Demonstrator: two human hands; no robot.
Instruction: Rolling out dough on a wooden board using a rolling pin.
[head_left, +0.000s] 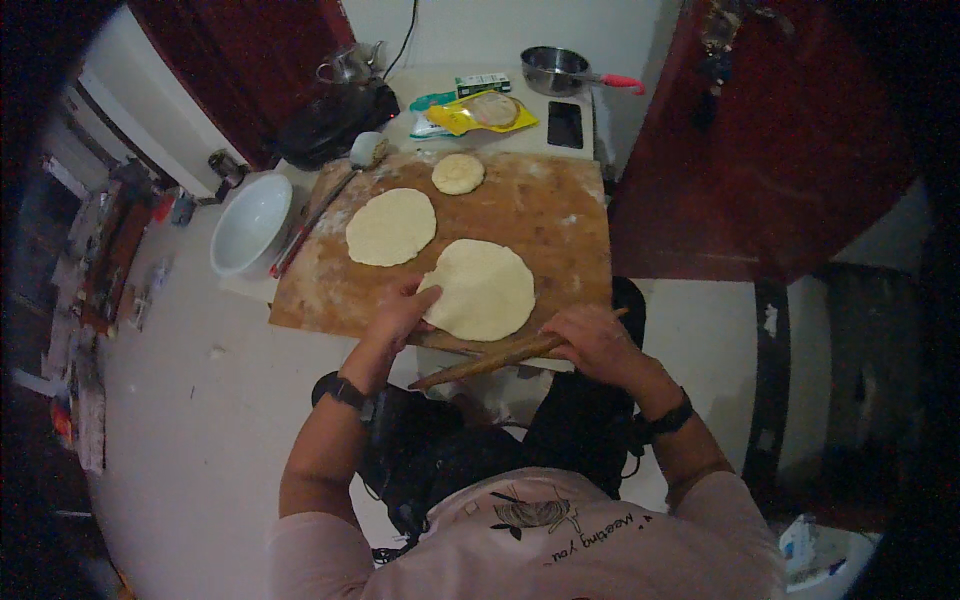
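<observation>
A flat round of dough (484, 291) lies near the front edge of a floured wooden board (570, 247). My left hand (409, 307) pinches the left rim of this round, thumb on top. My right hand (592, 341) is closed around a tapered wooden rolling pin (487, 364), which slants along the board's front edge. A second flat round (391, 227) lies behind and to the left, apart from the first. Farther back sits a smaller, thicker dough disc (458, 174).
At the board's left are a white bowl (251, 225), a long-handled tool (315, 217) and a small white cup (368, 150). Behind it lie a yellow packet (484, 112), a dark phone (565, 124) and a steel pan (555, 71) with a red handle. A dark bag (330, 124) is at the back left.
</observation>
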